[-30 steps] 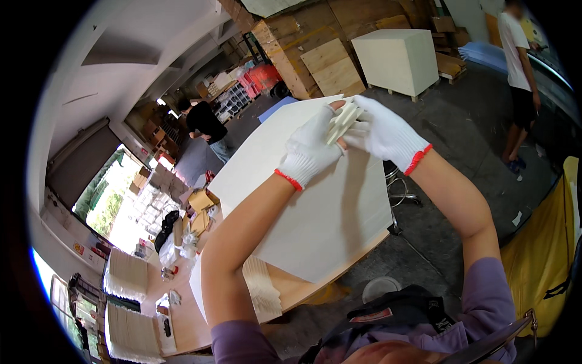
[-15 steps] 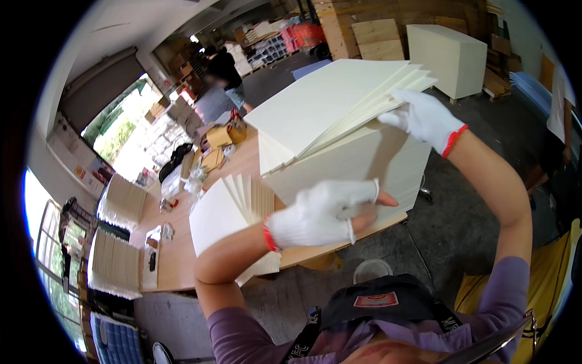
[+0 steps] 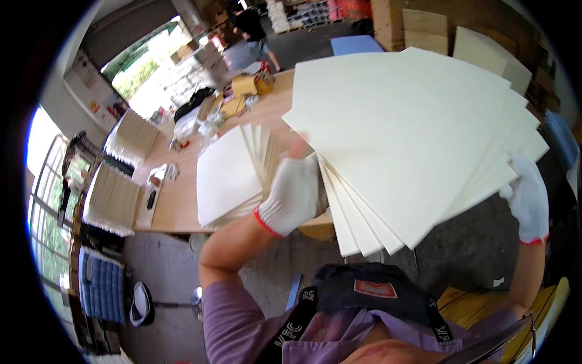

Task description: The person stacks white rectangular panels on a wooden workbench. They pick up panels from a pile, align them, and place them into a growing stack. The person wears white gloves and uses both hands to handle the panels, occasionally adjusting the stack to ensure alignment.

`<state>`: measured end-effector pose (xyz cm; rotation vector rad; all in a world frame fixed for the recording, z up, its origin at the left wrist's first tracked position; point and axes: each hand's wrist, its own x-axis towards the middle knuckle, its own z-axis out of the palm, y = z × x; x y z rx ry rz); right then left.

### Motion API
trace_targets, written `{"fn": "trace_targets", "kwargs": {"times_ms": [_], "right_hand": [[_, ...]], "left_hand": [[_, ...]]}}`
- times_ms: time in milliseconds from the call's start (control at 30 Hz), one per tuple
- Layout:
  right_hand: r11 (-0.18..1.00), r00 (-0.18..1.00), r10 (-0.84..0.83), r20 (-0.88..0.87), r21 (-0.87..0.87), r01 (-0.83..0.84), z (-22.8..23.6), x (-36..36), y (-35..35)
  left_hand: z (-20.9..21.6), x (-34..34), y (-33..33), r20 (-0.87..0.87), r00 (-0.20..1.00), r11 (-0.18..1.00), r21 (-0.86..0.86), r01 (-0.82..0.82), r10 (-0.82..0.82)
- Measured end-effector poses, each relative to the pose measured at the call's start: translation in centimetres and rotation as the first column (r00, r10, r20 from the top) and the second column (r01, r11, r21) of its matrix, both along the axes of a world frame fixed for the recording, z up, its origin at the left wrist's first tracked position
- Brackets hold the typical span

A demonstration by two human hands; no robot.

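Note:
A large fan of cream-white sheets [image 3: 400, 127] spreads in front of me, tilted, with the layers splayed at its lower left and right edges. My right hand [image 3: 528, 197], in a white knit glove with a red cuff, is closed on the right edge of these sheets. At their left edge is my left hand [image 3: 292, 193], gloved the same way with bare fingertips. Its thumb points up and is blurred, and its other fingers are mostly hidden. Just left of it, a smaller fanned stack of white sheets [image 3: 224, 176] lies on the wooden table [image 3: 176, 209].
Two tall stacks of sheets [image 3: 112, 197] stand along the table's left end. Envelopes [image 3: 245, 85] and plastic bits lie toward its far side. Beyond, a person in dark clothing [image 3: 250, 27] stands near the open doorway. A blue quilted chair [image 3: 102, 285] is at the lower left.
The upper sheets have swung toward me and to the right, fanning wider over the stack below. My right hand has moved down and right with them; my left hand has shifted left and up.

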<state>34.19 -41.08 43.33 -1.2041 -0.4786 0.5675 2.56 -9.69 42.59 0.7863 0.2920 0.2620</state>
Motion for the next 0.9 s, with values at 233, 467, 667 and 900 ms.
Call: {"fn": "trace_targets", "kwargs": {"times_ms": [233, 467, 667, 900], "right_hand": [[0.993, 0.973, 0.093, 0.211, 0.046, -0.105, -0.3, -0.8, 3.0], [0.819, 0.827, 0.436, 0.355, 0.225, -0.528, -0.2, -10.4, 19.2], [0.658, 0.677, 0.712, 0.185, 0.160, -0.736, -6.7, -28.4, 31.4], [0.609, 0.639, 0.763, -0.096, -0.223, -0.761, -18.1, -32.3, 45.0]], "left_hand": [[-0.8, -3.1, -1.0, -0.163, 0.942, 0.916, 0.328, -0.230, 0.294], [-6.4, -14.2, 3.6, 0.345, 0.691, 0.713, 0.080, -0.696, 0.635], [-9.6, -19.1, 9.0, 0.457, 0.452, 0.509, -0.002, -0.861, 0.766], [-20.3, -23.7, 18.4, 0.078, 0.238, 0.236, 0.042, -0.971, 0.968]]}}
